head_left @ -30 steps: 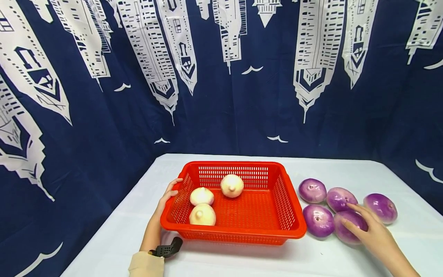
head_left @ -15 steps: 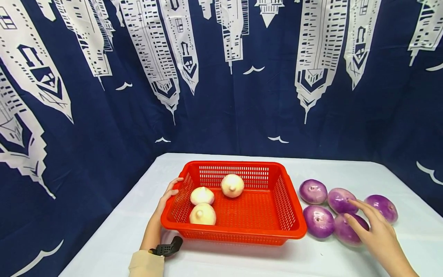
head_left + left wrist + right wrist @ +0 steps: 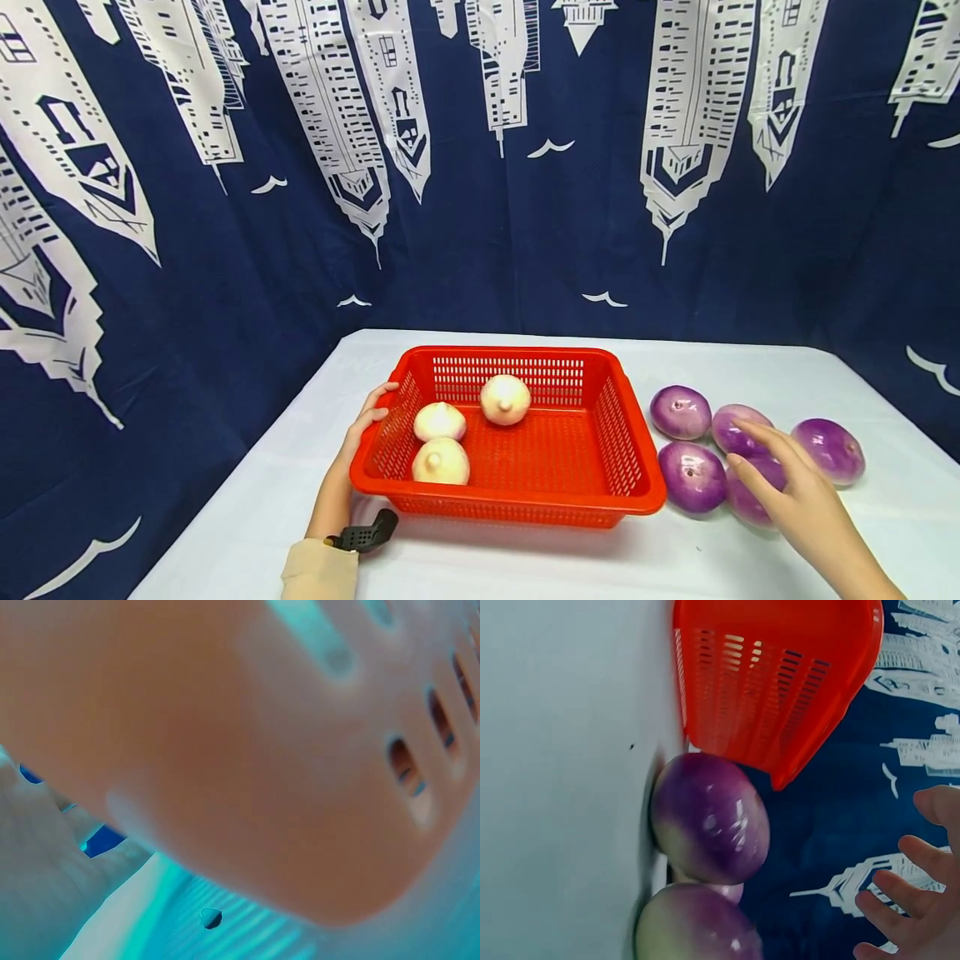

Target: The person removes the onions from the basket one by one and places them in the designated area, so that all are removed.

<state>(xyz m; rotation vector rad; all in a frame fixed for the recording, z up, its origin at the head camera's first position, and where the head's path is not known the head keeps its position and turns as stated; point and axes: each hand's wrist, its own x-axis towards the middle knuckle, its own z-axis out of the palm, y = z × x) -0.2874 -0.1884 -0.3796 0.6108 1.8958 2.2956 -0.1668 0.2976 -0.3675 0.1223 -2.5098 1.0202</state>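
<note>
Three turnips, pale with a pointed tip up, lie in a red plastic basket [image 3: 525, 502]: one at the back [image 3: 505, 400], two at the left [image 3: 439, 422]. My left hand [image 3: 365, 423] holds the basket's left rim, two digits over the edge; the left wrist view shows this hand [image 3: 45, 877] beside the blurred basket wall [image 3: 225, 795]. To the basket's right, my right hand [image 3: 797, 492] hovers over a purple turnip [image 3: 753, 500], partly hiding it. Its fingers are spread and hold nothing; the right wrist view shows them apart from the nearest turnip [image 3: 710, 817].
Several more purple turnips lie close together right of the basket, including the back left one [image 3: 680, 412], the front left one [image 3: 693, 477] and the far right one [image 3: 828, 452]. A white cloth [image 3: 510, 567] covers the table. Behind hangs a dark blue printed curtain [image 3: 510, 250].
My right hand has lifted slightly off the front turnip and shifted a little left, its fingers spread. The left hand and the basket have stayed in place.
</note>
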